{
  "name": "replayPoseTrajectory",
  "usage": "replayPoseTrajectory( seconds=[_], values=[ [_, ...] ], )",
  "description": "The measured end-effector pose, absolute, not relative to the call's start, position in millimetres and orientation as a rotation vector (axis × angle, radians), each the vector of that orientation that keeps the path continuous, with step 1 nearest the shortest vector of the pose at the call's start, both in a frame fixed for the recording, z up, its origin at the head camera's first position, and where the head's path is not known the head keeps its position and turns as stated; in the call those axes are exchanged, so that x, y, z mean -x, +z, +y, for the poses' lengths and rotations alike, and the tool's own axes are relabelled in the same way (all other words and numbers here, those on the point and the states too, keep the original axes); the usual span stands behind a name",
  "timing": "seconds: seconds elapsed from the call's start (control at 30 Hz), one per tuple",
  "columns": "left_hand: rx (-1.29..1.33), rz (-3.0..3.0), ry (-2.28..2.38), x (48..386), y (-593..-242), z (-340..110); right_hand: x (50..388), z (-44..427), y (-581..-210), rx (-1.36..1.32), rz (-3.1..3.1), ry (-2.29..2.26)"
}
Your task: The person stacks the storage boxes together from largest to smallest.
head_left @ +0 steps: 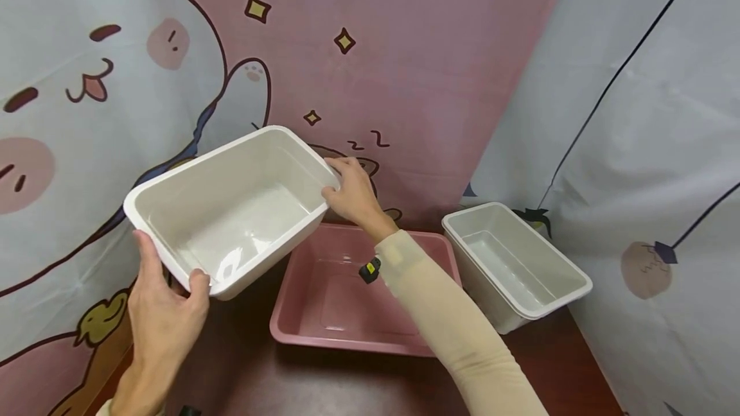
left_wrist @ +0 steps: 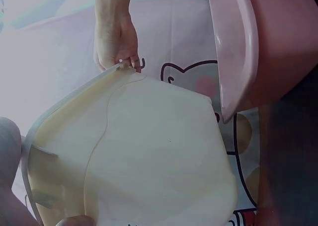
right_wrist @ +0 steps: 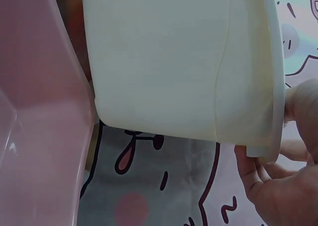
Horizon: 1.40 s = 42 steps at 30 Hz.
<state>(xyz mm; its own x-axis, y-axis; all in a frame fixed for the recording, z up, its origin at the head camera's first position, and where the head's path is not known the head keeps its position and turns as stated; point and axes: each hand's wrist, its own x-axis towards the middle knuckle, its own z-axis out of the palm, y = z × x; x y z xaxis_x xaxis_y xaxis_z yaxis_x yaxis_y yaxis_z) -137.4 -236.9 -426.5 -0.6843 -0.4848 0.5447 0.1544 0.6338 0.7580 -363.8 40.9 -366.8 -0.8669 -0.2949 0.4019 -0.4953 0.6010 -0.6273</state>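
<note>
In the head view, the left hand [head_left: 167,313] and right hand [head_left: 355,194] clamp opposite ends of an off-white rectangular plastic bin's rim [head_left: 248,210]; it is held aloft, mouth tilted toward the wearer, above the far-left part of the dark table [head_left: 243,374]. A pink plastic tub [head_left: 332,303] sits toward the table's far edge, a second off-white bin [head_left: 520,268] just right of it, by the far-right corner. The left wrist view shows the held bin's outside, the right hand at its far end. In the right wrist view, fingers curl under the rim. The step seems to be carrying or turning the bin; setting it down would call for levelling it with both grips firm.
</note>
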Motion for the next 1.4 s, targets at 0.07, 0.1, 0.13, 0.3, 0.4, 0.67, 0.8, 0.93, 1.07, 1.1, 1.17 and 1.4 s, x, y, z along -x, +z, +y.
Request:
replayPoseTrajectory(
  seconds=[0.07, 0.1, 0.13, 0.3, 0.4, 0.67, 0.8, 0.93, 1.07, 1.1, 1.17, 1.4],
  values=[
    [-0.237, -2.088, -1.063, 137.5, -424.8, -235.5, 362.5, 44.4, -367.0, -0.639, -2.580, 1.132],
    [-0.228, -2.091, -1.062, 137.5, -423.9, -234.7, 361.5, 46.3, -367.0, -0.634, -2.583, 1.142],
    [-0.223, -2.095, -1.063, 137.6, -423.2, -234.1, 360.6, 48.1, -366.9, -0.632, -2.587, 1.153],
    [-0.218, -2.113, -1.033, 138.4, -419.2, -231.2, 357.4, 56.5, -365.0, -0.636, -2.577, 1.176],
    [-0.188, -2.108, -1.028, 140.4, -417.0, -229.3, 355.3, 62.4, -362.9, -0.640, -2.561, 1.161],
    [-0.113, -2.121, -1.035, 143.0, -415.8, -220.4, 341.9, 88.5, -361.9, -0.637, -2.537, 1.128],
    [-0.084, -2.122, -1.019, 144.4, -413.0, -218.1, 335.9, 98.9, -362.7, -0.635, -2.522, 1.140],
    [-0.039, -2.132, -1.016, 148.2, -409.1, -214.6, 329.8, 110.7, -363.5, -0.610, -2.505, 1.148],
    [-0.002, -2.183, -1.023, 150.6, -406.7, -211.6, 324.1, 122.0, -365.5, -0.573, -2.492, 1.162],
    [0.005, -2.194, -1.025, 151.0, -406.5, -210.9, 322.8, 124.6, -365.8, -0.567, -2.490, 1.168],
    [0.016, -2.211, -1.030, 151.8, -405.7, -209.7, 320.1, 129.5, -366.1, -0.558, -2.485, 1.177],
    [0.040, -2.209, -1.043, 156.4, -405.2, -203.7, 311.6, 145.8, -367.4, -0.518, -2.452, 1.157]
  ],
)
